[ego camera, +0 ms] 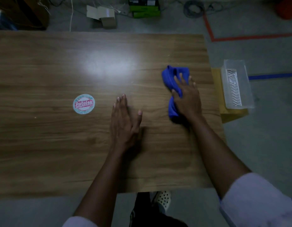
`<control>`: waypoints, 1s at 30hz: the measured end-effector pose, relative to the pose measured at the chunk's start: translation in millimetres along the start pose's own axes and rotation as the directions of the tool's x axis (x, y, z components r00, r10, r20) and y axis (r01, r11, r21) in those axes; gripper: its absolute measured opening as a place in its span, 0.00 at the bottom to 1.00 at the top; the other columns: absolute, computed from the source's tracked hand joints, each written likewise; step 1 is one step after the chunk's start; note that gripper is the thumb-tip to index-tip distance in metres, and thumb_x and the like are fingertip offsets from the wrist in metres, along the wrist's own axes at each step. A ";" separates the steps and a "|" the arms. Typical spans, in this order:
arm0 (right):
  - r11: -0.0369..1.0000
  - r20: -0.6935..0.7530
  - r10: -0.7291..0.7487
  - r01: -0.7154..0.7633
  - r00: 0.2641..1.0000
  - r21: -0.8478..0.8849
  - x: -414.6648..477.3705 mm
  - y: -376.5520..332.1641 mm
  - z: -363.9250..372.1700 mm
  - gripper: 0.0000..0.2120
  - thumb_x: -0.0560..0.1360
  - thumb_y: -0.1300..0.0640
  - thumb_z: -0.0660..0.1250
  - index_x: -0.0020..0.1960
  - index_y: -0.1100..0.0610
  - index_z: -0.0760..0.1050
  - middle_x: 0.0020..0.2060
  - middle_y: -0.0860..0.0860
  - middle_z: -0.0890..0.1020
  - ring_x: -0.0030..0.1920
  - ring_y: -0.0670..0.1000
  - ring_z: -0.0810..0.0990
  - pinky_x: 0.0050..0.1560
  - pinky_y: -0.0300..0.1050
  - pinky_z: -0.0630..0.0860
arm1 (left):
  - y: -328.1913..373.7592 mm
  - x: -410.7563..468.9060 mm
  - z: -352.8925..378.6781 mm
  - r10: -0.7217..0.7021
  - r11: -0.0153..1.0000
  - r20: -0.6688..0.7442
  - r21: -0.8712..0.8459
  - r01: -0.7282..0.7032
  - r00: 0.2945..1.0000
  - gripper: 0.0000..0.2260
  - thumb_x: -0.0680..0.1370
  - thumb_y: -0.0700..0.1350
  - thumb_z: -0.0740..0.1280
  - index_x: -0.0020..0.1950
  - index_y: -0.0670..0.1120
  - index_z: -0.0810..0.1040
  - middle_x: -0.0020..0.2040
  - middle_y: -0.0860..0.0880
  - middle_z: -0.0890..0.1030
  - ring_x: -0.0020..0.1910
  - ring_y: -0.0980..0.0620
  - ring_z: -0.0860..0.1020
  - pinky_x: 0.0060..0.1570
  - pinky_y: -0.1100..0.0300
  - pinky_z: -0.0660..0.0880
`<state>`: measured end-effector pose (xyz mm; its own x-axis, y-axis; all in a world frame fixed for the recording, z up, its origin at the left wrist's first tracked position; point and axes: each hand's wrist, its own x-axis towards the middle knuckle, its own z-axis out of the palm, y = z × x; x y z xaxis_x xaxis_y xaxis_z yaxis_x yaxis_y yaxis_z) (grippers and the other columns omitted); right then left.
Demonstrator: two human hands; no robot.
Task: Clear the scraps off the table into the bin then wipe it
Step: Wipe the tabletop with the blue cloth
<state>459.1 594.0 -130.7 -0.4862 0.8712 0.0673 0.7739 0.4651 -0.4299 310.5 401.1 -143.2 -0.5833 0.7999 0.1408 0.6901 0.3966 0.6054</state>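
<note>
I see a wood-grain counter (43, 145) filling most of the head view, with a bright glare patch toward 12 o'clock of centre. My right hand (187, 99) lies flat, fingers spread wide, pressed on a crumpled blue cloth (170, 79) near the counter's 3 o'clock edge. The cloth sticks out past the fingertips toward 11 o'clock, and a bunched tail of it shows under the palm on the thumb side, toward 7 o'clock. The palm is on top of the cloth, not a closed grip around it.

My left hand (124, 120) is flat on the bare counter near centre, fingers together pointing to 12, thumb out toward 3, holding nothing. It is well apart from the cloth, at about 8 o'clock from it.

A round sticker (84, 104) with red lettering sits on the counter at 9 o'clock from the left hand, apart from it. A tiny pale speck (35, 117) lies on the wood further out toward 8 o'clock of the sticker; too small to tell what it is.

Off the counter's 3 o'clock edge, a clear plastic bin (246, 89) sits on a yellow box (230, 115) on the floor (264, 136), near the cloth but below counter level. Something ribbed and white lies inside; I cannot tell what. White sleeves show at both forearms at 6 o'clock.
</note>
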 end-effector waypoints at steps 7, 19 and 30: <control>0.901 0.085 -0.432 0.426 0.898 0.077 -102.2 -76.5 34.2 0.31 0.73 0.54 0.61 0.76 0.58 0.69 0.76 0.55 0.69 0.78 0.64 0.61 0.77 0.58 0.59 | 1.6 -22.6 -2.5 -0.016 1.000 0.005 0.013 0.016 1.000 0.34 0.83 0.60 0.52 0.82 0.38 0.57 0.81 0.41 0.60 0.81 0.46 0.56 0.79 0.61 0.43; 0.992 -0.022 0.055 -0.057 0.998 -0.114 -63.6 1.3 1.8 0.28 0.81 0.47 0.55 0.80 0.52 0.61 0.80 0.51 0.61 0.80 0.60 0.56 0.79 0.56 0.54 | -2.9 -50.2 -5.8 0.031 0.999 -0.013 0.027 -0.031 0.999 0.35 0.82 0.61 0.56 0.82 0.40 0.57 0.81 0.43 0.61 0.82 0.45 0.55 0.81 0.50 0.50; 0.900 0.213 -0.432 0.434 0.876 0.036 -233.1 -39.8 0.1 0.32 0.76 0.54 0.66 0.79 0.53 0.63 0.81 0.48 0.58 0.82 0.56 0.49 0.80 0.55 0.53 | -1.0 -54.9 -10.9 0.052 0.998 -0.050 -0.031 -0.054 0.997 0.32 0.82 0.58 0.57 0.79 0.38 0.63 0.80 0.41 0.65 0.81 0.43 0.59 0.80 0.48 0.53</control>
<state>541.6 372.4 -129.4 -0.8468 0.5293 0.0524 0.4705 0.7914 -0.3903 337.2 351.9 -143.0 -0.5673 0.7959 0.2114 0.7069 0.3389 0.6209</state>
